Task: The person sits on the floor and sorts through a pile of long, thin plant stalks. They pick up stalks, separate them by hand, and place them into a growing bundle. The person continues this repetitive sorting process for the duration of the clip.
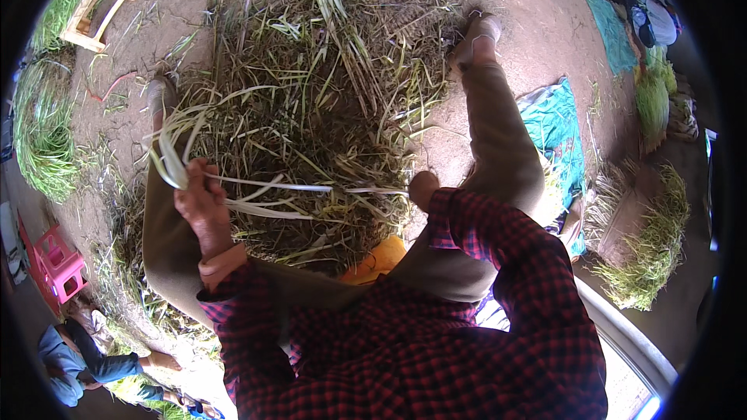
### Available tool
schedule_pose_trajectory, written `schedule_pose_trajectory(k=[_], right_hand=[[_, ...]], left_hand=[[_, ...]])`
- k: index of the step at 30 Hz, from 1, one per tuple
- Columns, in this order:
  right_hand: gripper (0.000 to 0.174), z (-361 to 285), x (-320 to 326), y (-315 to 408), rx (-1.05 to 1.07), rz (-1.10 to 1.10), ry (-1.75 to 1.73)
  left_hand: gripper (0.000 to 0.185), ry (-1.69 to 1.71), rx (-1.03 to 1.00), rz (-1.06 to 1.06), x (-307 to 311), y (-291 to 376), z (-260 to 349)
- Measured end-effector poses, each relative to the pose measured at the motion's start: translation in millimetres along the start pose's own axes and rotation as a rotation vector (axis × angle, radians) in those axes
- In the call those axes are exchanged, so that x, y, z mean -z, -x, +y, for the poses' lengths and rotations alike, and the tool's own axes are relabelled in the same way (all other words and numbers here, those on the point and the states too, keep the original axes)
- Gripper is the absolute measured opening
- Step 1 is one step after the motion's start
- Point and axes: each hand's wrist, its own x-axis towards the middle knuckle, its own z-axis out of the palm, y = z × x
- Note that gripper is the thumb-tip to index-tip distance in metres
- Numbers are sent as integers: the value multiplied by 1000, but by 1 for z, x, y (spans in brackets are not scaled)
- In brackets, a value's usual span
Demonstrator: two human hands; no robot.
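Observation:
My left hand (201,198) is closed around a bunch of pale plant leaves (169,157), whose curled ends stick out above the fingers and whose stalks reach to the right. Opposite it, my right hand (423,188) is a fist with a thin whitish strip (376,191) coming out of its left side. A gap shows between this strip and the stalks at the left hand. Below both hands, between the legs, lies a broad heap of dry and green plant scraps (292,128). A longer bundle of green-white stalks (344,29) rests on the heap's far part.
A wooden stool (99,11) stands at the upper left, above a green plant bundle (44,122). A pink plastic stool (58,262) and a seated person (87,361) are at the lower left. On the right lie a teal sheet (554,134) and more bundles (650,245).

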Motion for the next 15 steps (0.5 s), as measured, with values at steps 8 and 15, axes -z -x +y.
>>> schedule_pose_trajectory(k=[8,15], right_hand=[[7,-31,120,63,57,274,31],[12,-133,221,100,483,1092,-591]], left_hand=[[18,29,127,-71,3,-5,-13],[19,12,216,-147,-12,13,-27]])
